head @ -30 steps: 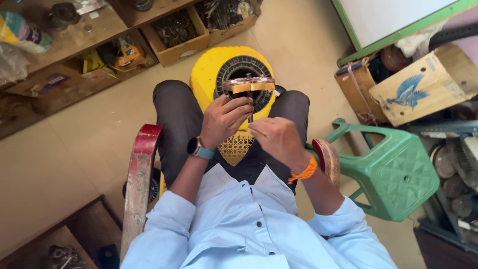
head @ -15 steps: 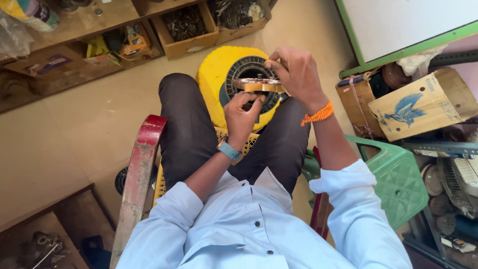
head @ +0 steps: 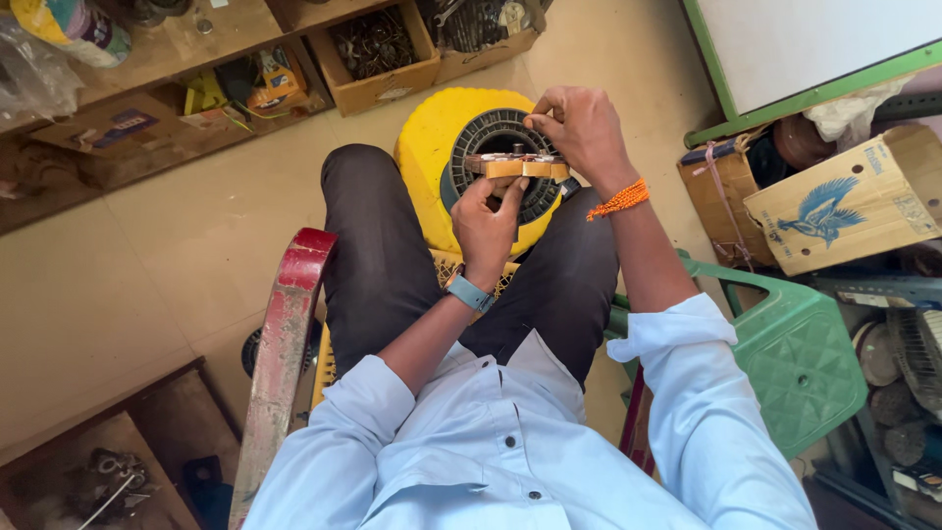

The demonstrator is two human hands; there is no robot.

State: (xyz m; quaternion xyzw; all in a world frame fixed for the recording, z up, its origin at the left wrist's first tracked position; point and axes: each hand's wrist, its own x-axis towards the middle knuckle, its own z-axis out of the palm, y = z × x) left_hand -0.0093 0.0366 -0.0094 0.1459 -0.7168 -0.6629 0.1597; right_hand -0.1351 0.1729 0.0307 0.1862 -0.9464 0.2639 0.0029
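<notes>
I sit on a stool, looking down over my light blue shirt and dark trousers. My left hand (head: 488, 218) grips a small round tan part (head: 520, 167) from below, held above my knees. My right hand (head: 579, 128) is at the part's top edge, thumb and fingers pinched together on something too thin to make out. Right under the part, a black wire spool (head: 496, 137) rests on a yellow round stool (head: 432, 167). A blue watch is on my left wrist, an orange thread band on the right.
A red metal bar (head: 280, 344) leans at my left. A green plastic stool (head: 795, 353) stands at my right, with a cardboard box (head: 854, 201) behind it. Wooden shelves and boxes of parts (head: 378, 49) line the far floor.
My right hand rose from beside the left to the part's upper edge and now pinches there. The left hand keeps its hold; the view shifted slightly.
</notes>
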